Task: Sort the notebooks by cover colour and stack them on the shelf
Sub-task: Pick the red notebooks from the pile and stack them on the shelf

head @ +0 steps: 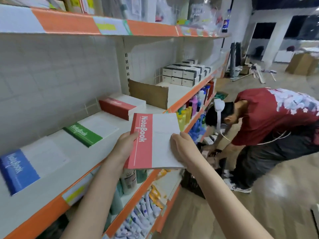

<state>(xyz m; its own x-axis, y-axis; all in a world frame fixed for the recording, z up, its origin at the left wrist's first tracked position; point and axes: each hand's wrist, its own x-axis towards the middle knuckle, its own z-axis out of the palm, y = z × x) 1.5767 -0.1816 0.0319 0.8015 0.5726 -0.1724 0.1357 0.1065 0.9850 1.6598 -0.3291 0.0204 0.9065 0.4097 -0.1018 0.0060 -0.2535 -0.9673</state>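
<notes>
While gripped, red notebook point(155, 142) between fingers point(174, 140).

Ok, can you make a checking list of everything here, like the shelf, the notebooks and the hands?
Surface: white shelf with an orange front edge.
Job's things: red notebook stack, green notebook and blue notebook lie apart on the shelf; another red notebook is held in the air in front of it.
Clutter: cardboard piece and white boxes farther along the shelf.
Grips: left hand holds the red edge; right hand holds the white side.
Cables: nothing seen.
Surroundings: bottles on lower shelves; a person in a red shirt bends over the floor.
</notes>
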